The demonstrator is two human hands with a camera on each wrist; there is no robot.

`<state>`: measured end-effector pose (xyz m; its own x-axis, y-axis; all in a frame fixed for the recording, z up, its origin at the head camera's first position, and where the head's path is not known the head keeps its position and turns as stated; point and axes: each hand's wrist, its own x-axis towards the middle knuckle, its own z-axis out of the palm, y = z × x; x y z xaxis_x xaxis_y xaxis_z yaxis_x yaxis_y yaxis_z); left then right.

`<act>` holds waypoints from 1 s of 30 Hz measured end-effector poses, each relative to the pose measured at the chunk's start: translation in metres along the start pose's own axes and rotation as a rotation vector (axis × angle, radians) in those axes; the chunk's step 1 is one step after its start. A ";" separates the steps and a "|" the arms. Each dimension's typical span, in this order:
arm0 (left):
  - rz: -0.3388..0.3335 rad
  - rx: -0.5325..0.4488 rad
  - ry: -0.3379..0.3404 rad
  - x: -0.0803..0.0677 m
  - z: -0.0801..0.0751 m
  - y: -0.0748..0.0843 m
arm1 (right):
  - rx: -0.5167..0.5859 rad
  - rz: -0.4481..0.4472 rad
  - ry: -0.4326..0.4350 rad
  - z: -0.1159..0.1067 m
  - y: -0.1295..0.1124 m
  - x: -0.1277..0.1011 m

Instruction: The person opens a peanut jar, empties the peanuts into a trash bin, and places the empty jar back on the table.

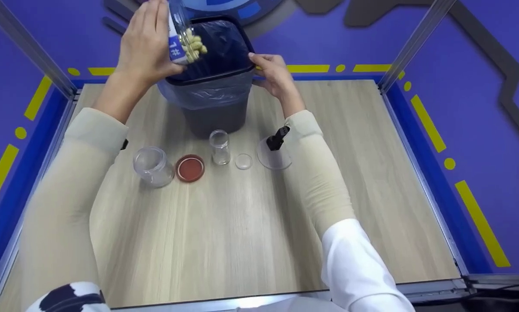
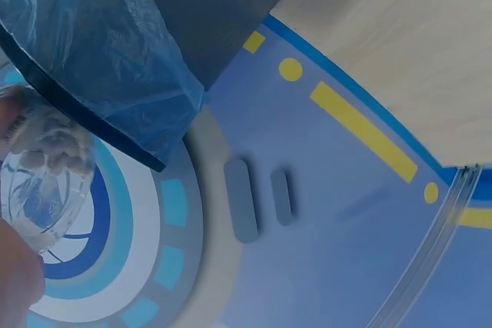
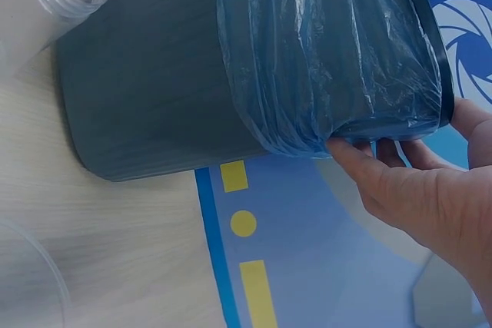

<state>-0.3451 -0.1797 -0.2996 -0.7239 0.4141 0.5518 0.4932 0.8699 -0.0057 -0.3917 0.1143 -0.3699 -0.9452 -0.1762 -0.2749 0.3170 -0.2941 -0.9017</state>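
Note:
My left hand (image 1: pixel 144 47) grips a clear plastic jar (image 2: pixel 46 190) with a white and blue label. It is tipped over the mouth of a dark grey trash bin (image 1: pixel 216 116), and pale yellow-green, nut-like pieces (image 1: pixel 194 45) lie toward its lower end. A thin plastic liner (image 1: pixel 207 93) is folded over the bin's rim. At the bin's right side, my right hand (image 1: pixel 276 78) holds the rim, thumb on top and fingers against the liner outside, as the right wrist view shows.
In front of the bin stand a wide clear jar (image 1: pixel 153 169) and a narrow clear jar (image 1: pixel 220 149), both uncapped. A red-brown lid (image 1: pixel 190 168), a small clear disc (image 1: pixel 243 161) and a larger clear disc (image 1: pixel 270 160) lie beside them. Blue-purple panels (image 1: pixel 328 39) surround the wooden table (image 1: pixel 224 242).

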 end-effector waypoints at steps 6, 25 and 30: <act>0.005 0.023 -0.012 -0.001 -0.003 0.001 | -0.021 -0.002 -0.004 0.001 -0.001 -0.001; 0.051 0.003 0.098 -0.003 0.004 0.004 | -0.043 -0.010 -0.002 -0.001 -0.001 -0.003; 0.037 -0.004 0.118 -0.002 0.007 0.006 | -0.043 -0.014 -0.005 -0.002 -0.001 -0.003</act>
<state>-0.3438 -0.1736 -0.3069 -0.6438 0.4113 0.6453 0.5205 0.8535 -0.0247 -0.3894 0.1167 -0.3691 -0.9492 -0.1772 -0.2601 0.2996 -0.2561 -0.9190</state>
